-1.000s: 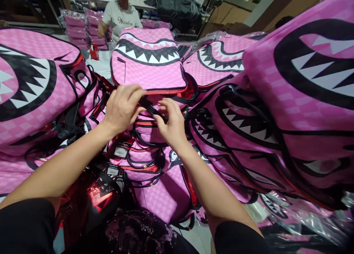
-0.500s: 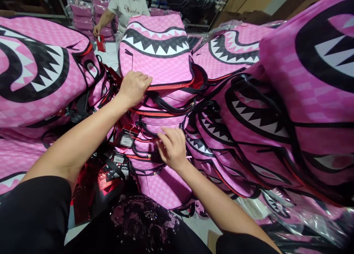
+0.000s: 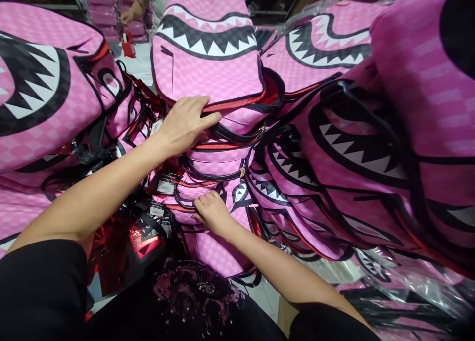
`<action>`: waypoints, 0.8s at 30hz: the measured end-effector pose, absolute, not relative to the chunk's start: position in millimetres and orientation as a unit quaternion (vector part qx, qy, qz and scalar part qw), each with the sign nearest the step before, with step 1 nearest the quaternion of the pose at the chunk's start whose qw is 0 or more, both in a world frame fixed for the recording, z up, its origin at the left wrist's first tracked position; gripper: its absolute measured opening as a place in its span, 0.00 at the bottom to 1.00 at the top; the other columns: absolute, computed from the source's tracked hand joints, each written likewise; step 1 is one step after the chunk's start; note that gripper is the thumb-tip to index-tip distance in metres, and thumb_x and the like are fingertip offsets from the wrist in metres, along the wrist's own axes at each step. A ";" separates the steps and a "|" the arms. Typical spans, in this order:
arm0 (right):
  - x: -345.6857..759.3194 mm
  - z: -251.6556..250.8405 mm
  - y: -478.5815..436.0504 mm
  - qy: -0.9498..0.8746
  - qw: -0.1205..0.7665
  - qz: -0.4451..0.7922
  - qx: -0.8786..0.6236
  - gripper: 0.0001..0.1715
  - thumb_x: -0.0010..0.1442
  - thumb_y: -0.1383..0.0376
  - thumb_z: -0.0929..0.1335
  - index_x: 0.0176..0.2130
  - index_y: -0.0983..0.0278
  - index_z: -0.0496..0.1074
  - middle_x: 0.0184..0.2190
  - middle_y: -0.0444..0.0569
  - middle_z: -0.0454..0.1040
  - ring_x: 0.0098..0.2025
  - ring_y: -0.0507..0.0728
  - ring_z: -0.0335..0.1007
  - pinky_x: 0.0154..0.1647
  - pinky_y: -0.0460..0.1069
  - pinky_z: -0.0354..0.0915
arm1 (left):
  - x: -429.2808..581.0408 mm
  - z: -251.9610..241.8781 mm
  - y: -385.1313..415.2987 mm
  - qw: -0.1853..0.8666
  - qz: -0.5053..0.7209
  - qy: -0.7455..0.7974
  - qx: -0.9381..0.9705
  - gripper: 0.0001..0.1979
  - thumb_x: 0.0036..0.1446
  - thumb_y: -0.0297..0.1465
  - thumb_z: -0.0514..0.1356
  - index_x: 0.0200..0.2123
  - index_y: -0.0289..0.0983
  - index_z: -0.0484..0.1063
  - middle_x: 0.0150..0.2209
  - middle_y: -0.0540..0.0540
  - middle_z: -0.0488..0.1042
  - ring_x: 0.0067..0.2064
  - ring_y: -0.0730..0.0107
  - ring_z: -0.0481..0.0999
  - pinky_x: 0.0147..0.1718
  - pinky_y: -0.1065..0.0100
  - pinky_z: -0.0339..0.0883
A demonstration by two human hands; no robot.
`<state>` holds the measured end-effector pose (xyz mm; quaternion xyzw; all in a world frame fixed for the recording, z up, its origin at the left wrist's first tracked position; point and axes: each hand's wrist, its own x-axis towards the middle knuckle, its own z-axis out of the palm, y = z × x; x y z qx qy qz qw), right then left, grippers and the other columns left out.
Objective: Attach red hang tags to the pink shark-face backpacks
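A stack of pink checkered backpacks stands before me, the top backpack (image 3: pixel 215 76) lying with its shark-mouth print up. At its near edge, my left hand (image 3: pixel 187 123) has fingers above the red trim and the thumb below it, closed around that edge. Lower in the stack, my right hand (image 3: pixel 215 212) curls its fingers over the front of a lower backpack (image 3: pixel 218 244), close to a black carry handle (image 3: pixel 181 197); its fingertips are partly hidden. Hang tags (image 3: pixel 165 185) dangle at the stack's left side.
More pink backpacks are piled at left (image 3: pixel 33 88) and right (image 3: pixel 356 153). Shiny red tags (image 3: pixel 146 242) lie below my left forearm. Plastic-wrapped bags (image 3: pixel 419 286) sit at lower right. Across the table, a person's hand (image 3: pixel 128 17) is near a small red object (image 3: pixel 128 46).
My right hand has moved down and left from in front of the stack onto a lower backpack. My left hand stays at the top backpack's edge, its thumb now spread. The view has tilted down.
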<state>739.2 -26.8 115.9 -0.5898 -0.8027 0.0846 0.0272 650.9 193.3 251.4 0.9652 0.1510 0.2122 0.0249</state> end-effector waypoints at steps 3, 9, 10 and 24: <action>733.9 120.8 -17.5 -0.794 -0.030 0.116 -0.595 0.15 0.59 0.59 0.71 0.40 0.68 0.72 0.37 0.55 0.75 0.42 0.63 0.69 0.45 0.55 0.58 | 657.5 253.9 183.8 0.035 0.224 0.186 0.956 0.17 0.60 0.36 0.58 0.52 0.41 0.68 0.61 0.38 0.61 0.61 0.47 0.61 0.57 0.47 0.55; 728.2 121.6 -12.4 -0.787 -0.050 0.129 -0.601 0.18 0.62 0.56 0.68 0.43 0.67 0.71 0.39 0.56 0.76 0.40 0.63 0.72 0.44 0.55 0.59 | 689.1 247.8 160.5 0.033 0.247 0.224 0.942 0.11 0.59 0.36 0.61 0.44 0.40 0.73 0.62 0.39 0.61 0.62 0.44 0.58 0.57 0.44 0.52; 728.7 118.8 -12.6 -0.789 -0.049 0.129 -0.599 0.18 0.62 0.55 0.67 0.44 0.67 0.70 0.39 0.55 0.76 0.41 0.63 0.72 0.44 0.55 0.60 | 693.1 244.6 158.8 0.036 0.252 0.222 0.941 0.10 0.59 0.36 0.60 0.43 0.40 0.73 0.61 0.39 0.61 0.63 0.44 0.57 0.57 0.44 0.52; 736.7 102.5 -103.6 -0.791 0.133 0.179 -0.570 0.06 0.53 0.70 0.66 0.30 0.64 0.74 0.26 0.52 0.75 0.29 0.59 0.69 0.40 0.55 0.61 | 638.5 303.4 28.8 0.011 0.227 0.195 0.954 0.07 0.58 0.33 0.58 0.39 0.39 0.72 0.64 0.37 0.62 0.66 0.41 0.58 0.55 0.41 0.60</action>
